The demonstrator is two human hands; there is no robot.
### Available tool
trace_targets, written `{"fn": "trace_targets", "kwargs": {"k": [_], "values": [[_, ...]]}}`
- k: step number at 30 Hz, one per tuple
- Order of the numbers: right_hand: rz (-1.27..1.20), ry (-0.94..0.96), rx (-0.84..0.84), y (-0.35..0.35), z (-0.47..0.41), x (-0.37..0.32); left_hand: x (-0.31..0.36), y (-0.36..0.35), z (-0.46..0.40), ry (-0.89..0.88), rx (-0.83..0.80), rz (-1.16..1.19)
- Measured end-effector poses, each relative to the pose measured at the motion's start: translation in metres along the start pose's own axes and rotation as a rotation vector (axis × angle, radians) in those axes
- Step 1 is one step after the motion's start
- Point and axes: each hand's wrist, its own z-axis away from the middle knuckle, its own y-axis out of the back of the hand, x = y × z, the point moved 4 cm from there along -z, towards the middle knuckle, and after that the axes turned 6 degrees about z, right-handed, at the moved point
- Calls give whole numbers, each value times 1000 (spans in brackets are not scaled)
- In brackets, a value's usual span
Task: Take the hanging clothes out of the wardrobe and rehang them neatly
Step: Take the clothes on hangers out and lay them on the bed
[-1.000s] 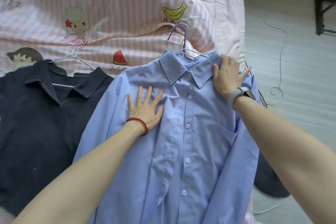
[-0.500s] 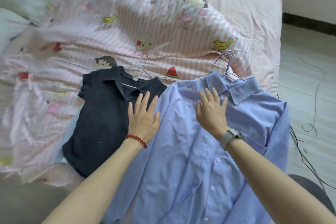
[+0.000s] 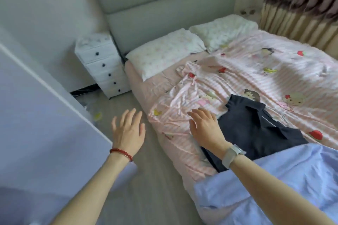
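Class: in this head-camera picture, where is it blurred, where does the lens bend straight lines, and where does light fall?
Head view: motion blur softens the left hand and drawer unit; the wide lens bows the headboard; daylight brightens the striped quilt beside the curtain.

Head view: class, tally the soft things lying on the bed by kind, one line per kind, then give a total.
Pillows: 2 (floral pillow, white pillow)
Shirts: 2 (dark shirt, light blue shirt)
Quilts: 1 (striped quilt)
Total: 5
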Motion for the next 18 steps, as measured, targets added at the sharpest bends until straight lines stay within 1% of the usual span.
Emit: {"fn": "trace_targets", "kwargs": {"k": [4,7,11,13,15,18], "values": [[-19,344,-52,-38,-26,-158,-136,76,69,242,45,-142],[-97,551,-116,-62,-28,-261,-209,128,126,458,102,-203],[-144,825,-205,-87,-24,-382,-270,194,194,649,236,-341],[-170,910,-229,-94,-22,-425,-286,219,215,702,279,-401],[-220,1011,-267,-102,-19,-480,-306,248,239,797,307,-457],[-297,1107,-327,-108,-15,-557,-337,286,262,925,358,-531]]}}
